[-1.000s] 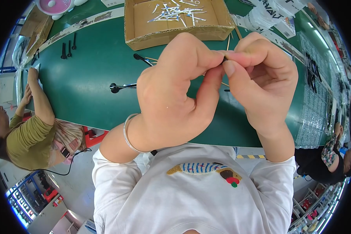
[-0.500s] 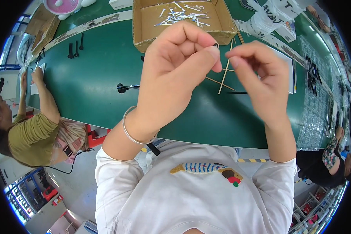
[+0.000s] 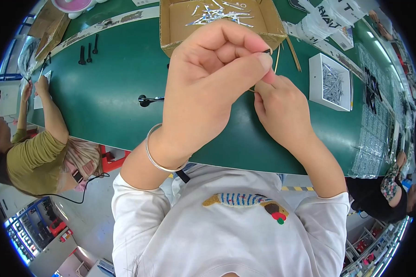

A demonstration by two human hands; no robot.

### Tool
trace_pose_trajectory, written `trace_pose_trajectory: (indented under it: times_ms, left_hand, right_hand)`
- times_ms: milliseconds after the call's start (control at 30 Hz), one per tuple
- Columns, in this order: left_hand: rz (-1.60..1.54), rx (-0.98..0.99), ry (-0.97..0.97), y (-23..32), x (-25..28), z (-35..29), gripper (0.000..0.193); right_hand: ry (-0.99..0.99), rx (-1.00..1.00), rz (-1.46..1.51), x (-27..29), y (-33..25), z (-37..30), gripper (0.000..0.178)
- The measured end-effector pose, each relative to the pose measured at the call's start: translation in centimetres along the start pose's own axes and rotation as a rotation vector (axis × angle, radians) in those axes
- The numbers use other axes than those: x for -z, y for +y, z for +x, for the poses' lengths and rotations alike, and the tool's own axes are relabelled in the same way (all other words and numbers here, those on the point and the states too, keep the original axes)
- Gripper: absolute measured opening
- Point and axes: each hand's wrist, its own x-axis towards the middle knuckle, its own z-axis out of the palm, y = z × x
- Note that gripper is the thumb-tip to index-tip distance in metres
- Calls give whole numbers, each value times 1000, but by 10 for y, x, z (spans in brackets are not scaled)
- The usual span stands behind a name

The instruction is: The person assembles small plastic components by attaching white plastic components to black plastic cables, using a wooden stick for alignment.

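My left hand point(image 3: 212, 83) is raised over the green table, thumb and forefinger pinched on a small black piece point(image 3: 267, 52). What kind of piece it is, I cannot make out. Lower and to the right, my right hand point(image 3: 285, 111) reaches over the table beside thin wooden sticks point(image 3: 277, 59), its back toward me. Its fingertips are hidden, partly behind the left hand, so a hold on anything does not show. A black part with a round end point(image 3: 146, 101) lies left of my left wrist, its other end covered by the hand.
A cardboard box point(image 3: 167, 44) with white and blue strips stands at the far middle. To the right is a white box point(image 3: 315, 76) of small silvery pieces, with clear plastic packaging point(image 3: 372, 138) beyond. Several black round-ended parts point(image 3: 82, 56) lie at left. Other people work on both sides.
My right hand has moved down and left toward the table, uncovering the white box of silvery pieces. My left hand has shifted slightly right, still pinching the black piece.
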Motion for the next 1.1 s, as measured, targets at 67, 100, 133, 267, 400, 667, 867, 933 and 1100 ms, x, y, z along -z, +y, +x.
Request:
trace_pose_trajectory:
  times_ms: [67, 100, 133, 267, 400, 667, 867, 933, 1100]
  left_hand:
    - [13, -26, -14, -1, 1, -1, 11]
    - [12, -27, -14, -1, 2, -1, 11]
    - [8, -34, -14, -1, 1, -1, 12]
    - [27, -42, -6, 1, 3, -2, 12]
    - [53, -29, 24, 2, 2, -3, 12]
    - [6, -7, -22, 4, 1, -2, 13]
    - [153, -147, -91, -10, 3, 3, 13]
    - [138, -132, -120, -6, 1, -1, 13]
    - [302, -374, -272, -13, 1, 2, 14]
  right_hand:
    - [-15, -2, -26, 1, -1, 2, 4]
    - [-31, -4, -51, 2, -2, 2, 4]
    - [-30, -3, -52, 1, -2, 3, 4]
    - [28, -45, 63, 9, -1, 7, 7]
    - [-13, -294, 459, 33, 7, 11, 10]
    - [128, -451, 1241, 67, 21, 14, 14]
    - [330, -376, 1513, 53, 25, 6, 6]
    - [440, -270, 1699, 56, 27, 2, 9]
    - [485, -125, 1760, 72, 11, -13, 13]
